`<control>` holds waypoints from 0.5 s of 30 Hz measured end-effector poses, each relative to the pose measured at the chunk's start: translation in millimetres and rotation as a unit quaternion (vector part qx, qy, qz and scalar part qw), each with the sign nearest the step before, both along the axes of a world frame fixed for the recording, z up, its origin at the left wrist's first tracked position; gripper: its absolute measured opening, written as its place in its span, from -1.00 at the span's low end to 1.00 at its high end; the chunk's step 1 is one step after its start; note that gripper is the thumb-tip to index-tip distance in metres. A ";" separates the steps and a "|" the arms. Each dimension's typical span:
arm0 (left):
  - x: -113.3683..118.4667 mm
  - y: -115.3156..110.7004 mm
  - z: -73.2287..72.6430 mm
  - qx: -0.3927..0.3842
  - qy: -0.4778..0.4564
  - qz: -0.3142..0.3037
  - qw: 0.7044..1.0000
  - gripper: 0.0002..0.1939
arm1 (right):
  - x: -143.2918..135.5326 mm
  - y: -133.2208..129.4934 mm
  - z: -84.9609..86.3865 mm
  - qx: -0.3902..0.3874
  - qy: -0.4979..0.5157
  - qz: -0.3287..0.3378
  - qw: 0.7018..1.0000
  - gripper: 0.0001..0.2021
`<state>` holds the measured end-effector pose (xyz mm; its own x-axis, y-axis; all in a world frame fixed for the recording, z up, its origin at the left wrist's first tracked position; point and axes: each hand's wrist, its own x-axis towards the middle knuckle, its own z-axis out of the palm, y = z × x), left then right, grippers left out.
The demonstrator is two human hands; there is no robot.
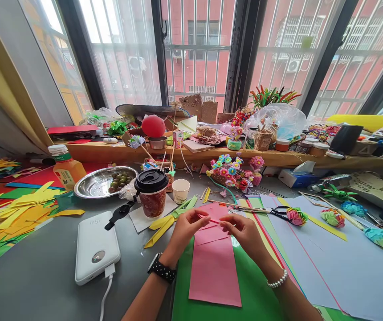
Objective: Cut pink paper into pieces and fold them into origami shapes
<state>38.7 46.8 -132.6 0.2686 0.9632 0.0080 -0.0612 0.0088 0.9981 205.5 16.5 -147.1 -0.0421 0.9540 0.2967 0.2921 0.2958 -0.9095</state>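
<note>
A narrow strip of pink paper (pixel 213 221) is stretched between my two hands. My left hand (pixel 189 227), with a dark dotted watch band at the wrist, pinches its left end. The right end is between the closed fingertips of my right hand (pixel 245 231), which has a beaded bracelet below it. Under the fingers lie more pink pieces, and below them a larger pink paper sheet (pixel 214 276) rests on a green sheet (pixel 258 292). Folded yellow-green paper strips (pixel 163 225) lie just left of my left hand.
A white power bank (pixel 97 249) with a cable, a lidded coffee cup (pixel 154 196) and a metal plate (pixel 91 185) stand left. Scissors (pixel 271 210) and paper flowers (pixel 296 216) lie right, on stacked paper sheets (pixel 338 267). A cluttered wooden ledge (pixel 118 154) runs behind.
</note>
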 end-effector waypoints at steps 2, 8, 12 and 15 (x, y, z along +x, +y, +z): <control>1.7 -0.5 -0.6 -0.002 -0.020 -0.001 1.000 -0.67 | -0.9 0.1 -0.8 -0.017 0.030 0.013 0.999 -0.74; 7.9 -4.3 -1.1 -0.007 -0.061 -0.027 0.998 -0.69 | -4.5 -1.7 -2.3 -0.050 0.079 0.052 0.994 -0.74; 10.5 -4.5 -4.7 0.005 -0.013 -0.044 0.999 -0.75 | -6.8 -5.0 -1.1 -0.004 -0.005 0.017 1.000 -0.79; 10.3 -2.7 -8.1 0.000 -0.003 -0.020 1.000 -0.75 | -6.3 -5.5 -0.3 0.022 -0.044 0.003 0.999 -0.82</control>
